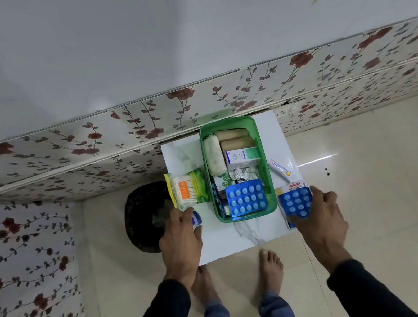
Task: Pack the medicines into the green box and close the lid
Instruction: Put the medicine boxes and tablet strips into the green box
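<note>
The green box (pixel 229 127) stands open on the small white table (pixel 259 230), set toward its far edge and roughly midway between the two sides. Inside, a white gauze roll (pixel 214 154) lies along the left wall, two beige rolls (pixel 233 138) sit at the far end, a white and green carton (pixel 242 156) rests below them, and a blue blister strip (pixel 247 197) lies flat on top at the near end.

The person's left hand (pixel 181 237) is at the table's left edge, just beside the box's near left corner, its fingers curled around a small white and blue container (pixel 196 217). Just beyond that hand, a green and yellow packet of cotton buds (pixel 186 188) overhangs the left edge.

The right hand (pixel 320 218) is at the table's near right corner, to the right of the box and clear of it. Its fingers pinch a second blue blister strip (pixel 296 203), which is tilted up toward the box. Under it some small packets (pixel 292 188) lie at the right edge, and a white tube (pixel 278 170) lies farther along that edge, beside the box's right wall.
</note>
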